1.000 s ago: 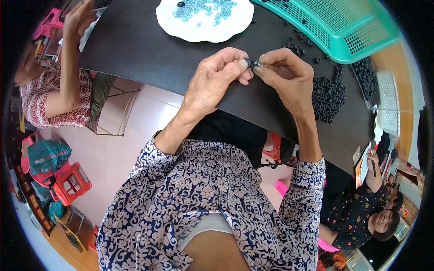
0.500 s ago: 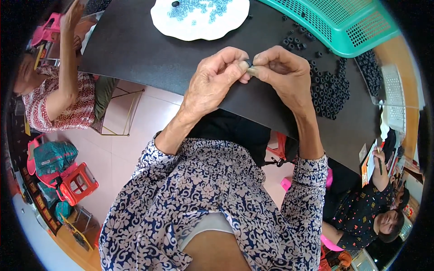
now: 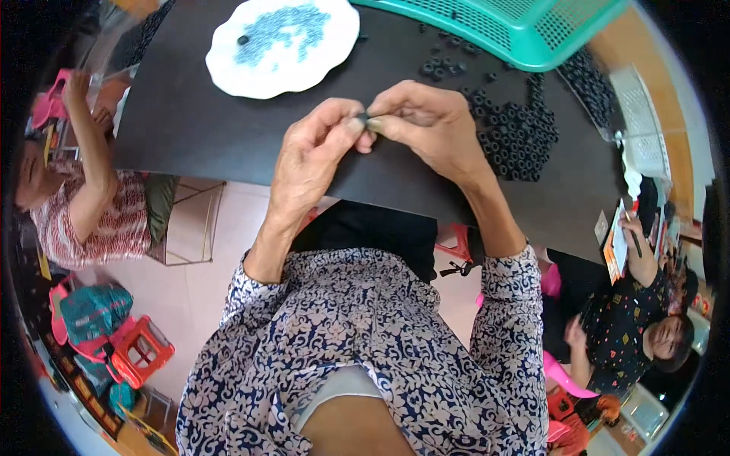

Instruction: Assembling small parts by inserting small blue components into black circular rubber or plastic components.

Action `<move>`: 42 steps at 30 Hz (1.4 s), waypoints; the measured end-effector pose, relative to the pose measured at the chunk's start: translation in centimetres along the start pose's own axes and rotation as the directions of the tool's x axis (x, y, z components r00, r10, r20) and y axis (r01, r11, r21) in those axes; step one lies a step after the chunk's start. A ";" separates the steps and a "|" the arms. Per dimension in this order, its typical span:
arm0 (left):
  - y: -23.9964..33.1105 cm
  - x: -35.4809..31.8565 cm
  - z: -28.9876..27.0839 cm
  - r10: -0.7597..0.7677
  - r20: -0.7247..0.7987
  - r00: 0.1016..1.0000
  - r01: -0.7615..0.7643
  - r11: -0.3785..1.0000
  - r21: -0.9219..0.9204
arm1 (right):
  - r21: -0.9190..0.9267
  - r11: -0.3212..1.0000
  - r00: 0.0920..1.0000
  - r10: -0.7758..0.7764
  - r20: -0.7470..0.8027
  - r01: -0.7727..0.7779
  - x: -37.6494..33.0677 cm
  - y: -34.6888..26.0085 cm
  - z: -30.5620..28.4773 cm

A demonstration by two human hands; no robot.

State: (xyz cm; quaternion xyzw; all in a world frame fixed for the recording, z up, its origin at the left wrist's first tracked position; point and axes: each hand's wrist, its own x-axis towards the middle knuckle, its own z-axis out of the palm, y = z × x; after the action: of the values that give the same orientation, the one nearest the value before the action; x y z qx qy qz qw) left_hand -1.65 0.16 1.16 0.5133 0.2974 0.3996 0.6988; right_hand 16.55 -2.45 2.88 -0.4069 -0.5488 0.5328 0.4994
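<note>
A small black ring-like part (image 3: 363, 119) sits between the fingertips of both hands, above the near edge of the dark table. My left hand (image 3: 313, 148) pinches it with thumb and forefinger. Against its other side, my right hand (image 3: 430, 129) has thumb and forefinger pressed together; whatever is in that pinch is hidden. Beyond my left hand stands a white scallop-edged plate (image 3: 228, 78) with many tiny pale-blue pieces (image 3: 262, 34) and one black part (image 3: 243, 40) on it. To the right of my right hand lies a pile of black rings (image 3: 518, 140).
A green plastic basket (image 3: 525, 57) stands at the far right, with loose black rings near it. Beyond the pile are a clear tray of black parts (image 3: 589, 87) and a white basket (image 3: 642, 121). People sit at left and right; the right one holds a pen (image 3: 636, 242).
The view has shifted, so the plate, basket and pile appear farther left. Both hands keep their pinch on the black part. The person at the right has a second hand showing.
</note>
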 end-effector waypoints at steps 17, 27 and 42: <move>-0.2 -0.3 -0.8 0.047 0.045 0.998 -0.050 0.997 0.064 | -0.908 0.415 0.971 -0.188 -0.146 -0.056 3.6 -3.3 -10.8; 0.3 -0.6 -0.5 0.002 0.015 1.000 -0.003 0.997 0.082 | -0.980 0.163 0.976 -0.204 0.081 0.116 7.4 -2.1 -9.1; 0.2 -0.4 -0.8 0.072 0.047 0.996 -0.077 0.989 0.127 | -0.535 0.843 0.984 -0.137 -0.117 0.054 -0.6 1.2 -1.1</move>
State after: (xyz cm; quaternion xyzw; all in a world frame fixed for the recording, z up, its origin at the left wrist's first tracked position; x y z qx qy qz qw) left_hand -2.52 0.24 1.18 0.5764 0.2884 0.3946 0.6549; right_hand 17.66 -2.71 1.58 -0.5398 -0.6546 0.3034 0.4337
